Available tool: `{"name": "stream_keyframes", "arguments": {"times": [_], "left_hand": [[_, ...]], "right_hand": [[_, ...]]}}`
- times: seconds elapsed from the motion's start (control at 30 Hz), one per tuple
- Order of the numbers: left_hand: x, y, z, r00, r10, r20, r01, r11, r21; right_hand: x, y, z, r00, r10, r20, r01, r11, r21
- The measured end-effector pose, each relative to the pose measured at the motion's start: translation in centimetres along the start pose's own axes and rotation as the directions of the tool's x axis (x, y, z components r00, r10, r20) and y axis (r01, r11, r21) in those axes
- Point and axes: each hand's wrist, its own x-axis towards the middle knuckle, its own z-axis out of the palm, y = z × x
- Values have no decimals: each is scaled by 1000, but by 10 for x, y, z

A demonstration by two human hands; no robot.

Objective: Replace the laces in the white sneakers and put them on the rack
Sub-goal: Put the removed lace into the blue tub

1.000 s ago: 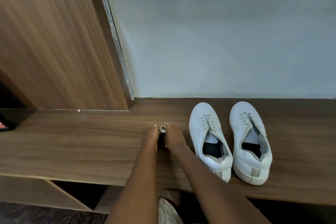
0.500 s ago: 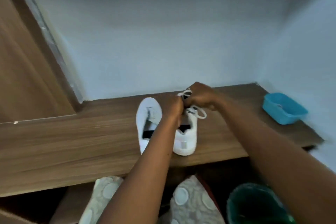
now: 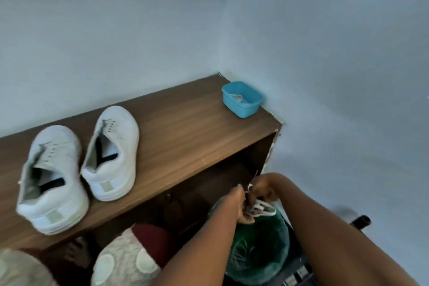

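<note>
White laces (image 3: 261,209) are gripped in a bunch by the curled left hand (image 3: 240,208) and right hand (image 3: 264,189) at 5 o'clock, over a green-lined bin (image 3: 260,251). The white sneakers (image 3: 109,158) are seen at 9 o'clock on the wooden shelf (image 3: 185,137), where both hands were held before.

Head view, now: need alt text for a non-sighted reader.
The left hand and right hand grip a bundle of white laces over a green-lined bin. Two unlaced white sneakers sit side by side on the wooden shelf top, and a blue tub stands at its far corner.
</note>
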Motion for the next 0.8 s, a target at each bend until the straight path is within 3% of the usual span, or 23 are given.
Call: {"name": "stream_keyframes", "arguments": {"times": [0.07,0.17,0.23,0.3,0.37,0.5,0.57,0.67,0.8], "left_hand": [[19,-16,-3,999,-30,-32,28,998,-56],[46,-32,-13,997,-43,-66,35,991,-127],[55,-39,-16,996,-52,-74,43,991,-126],[61,-44,-17,994,-70,-82,62,993,-100],[65,-47,-16,994,-3,-110,2,1000,-8],[56,-40,-10,981,91,-172,-63,985,159],[41,-27,-4,983,106,-150,-66,966,252],[19,11,3,968,232,-97,-177,902,393],[-25,74,11,925,380,-2,-349,853,388]], "right_hand": [[19,19,14,997,38,63,-44,994,98],[37,33,31,999,35,-17,-33,993,112],[40,37,36,994,24,-103,-20,999,35],[39,40,37,988,-25,-152,1,988,-154],[40,42,33,989,-40,-139,3,966,-259],[34,43,27,981,-33,-193,-17,967,-253],[32,37,16,973,-50,-226,2,978,-208],[17,16,-13,984,-31,-173,8,991,-135],[-24,-27,-63,965,-90,-247,80,995,-52]]}}
